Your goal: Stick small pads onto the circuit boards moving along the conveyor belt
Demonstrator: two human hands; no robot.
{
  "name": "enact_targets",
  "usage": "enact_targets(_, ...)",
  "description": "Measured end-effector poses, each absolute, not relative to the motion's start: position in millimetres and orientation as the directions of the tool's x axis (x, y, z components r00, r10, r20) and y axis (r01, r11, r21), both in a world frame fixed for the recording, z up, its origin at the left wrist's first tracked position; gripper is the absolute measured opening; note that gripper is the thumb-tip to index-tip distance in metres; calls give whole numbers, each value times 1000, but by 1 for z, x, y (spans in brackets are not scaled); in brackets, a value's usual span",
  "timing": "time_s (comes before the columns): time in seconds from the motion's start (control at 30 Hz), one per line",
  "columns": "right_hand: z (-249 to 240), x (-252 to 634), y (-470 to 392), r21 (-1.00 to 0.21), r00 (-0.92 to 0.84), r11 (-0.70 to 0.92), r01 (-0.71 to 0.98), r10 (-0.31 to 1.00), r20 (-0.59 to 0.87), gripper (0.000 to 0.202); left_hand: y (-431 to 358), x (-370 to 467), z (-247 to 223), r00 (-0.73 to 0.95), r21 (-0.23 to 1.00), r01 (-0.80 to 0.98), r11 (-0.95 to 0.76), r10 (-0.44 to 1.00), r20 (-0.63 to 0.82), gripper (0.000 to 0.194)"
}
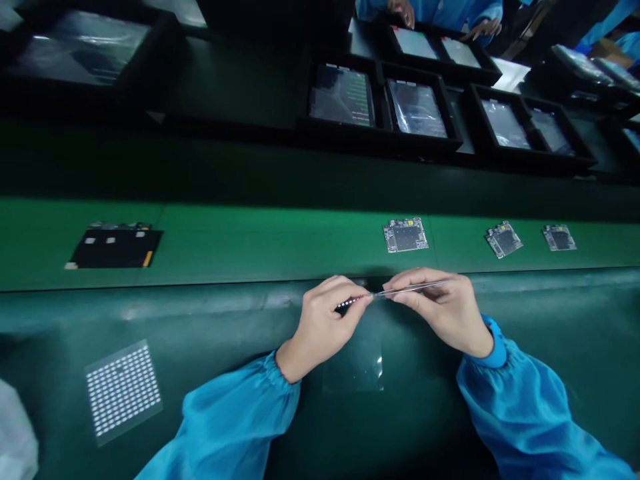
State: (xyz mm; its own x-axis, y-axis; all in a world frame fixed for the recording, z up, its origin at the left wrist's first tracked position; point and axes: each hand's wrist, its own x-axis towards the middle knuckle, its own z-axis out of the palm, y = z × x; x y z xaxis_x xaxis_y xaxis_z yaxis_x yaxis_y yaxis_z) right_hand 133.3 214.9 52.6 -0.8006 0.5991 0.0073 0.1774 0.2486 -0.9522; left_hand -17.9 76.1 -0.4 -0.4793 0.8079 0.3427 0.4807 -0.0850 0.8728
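Note:
My left hand point(330, 317) is closed in a pinch around a small dark strip with white dots point(347, 303), partly hidden by the fingers. In my right hand point(440, 303) is a thin pair of metal tweezers point(413, 288), its tips close to the left fingertips. Whether the tips grip anything is too small to tell. Both hands are over the near edge of the green belt point(280, 243). Below them, a clear plastic sheet point(367, 373) lies on the dark green mat point(415, 427). A sheet of white dot stickers point(123, 390) rests to the left.
Several circuit boards point(406, 235) lie on the belt to the right. A black panel with attached board point(115, 247) lies at its left. Black trays point(455, 137) with film-covered panels stand on the shelf behind. Across from me are a co-worker's hands point(483, 29) at a tray.

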Motion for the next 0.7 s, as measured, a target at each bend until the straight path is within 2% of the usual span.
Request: enact_targets(0.7, 53, 132, 214, -959, -775, 221, 175, 631, 4, 7, 75, -19, -1, -469, 872, 482, -88, 815, 341, 11)
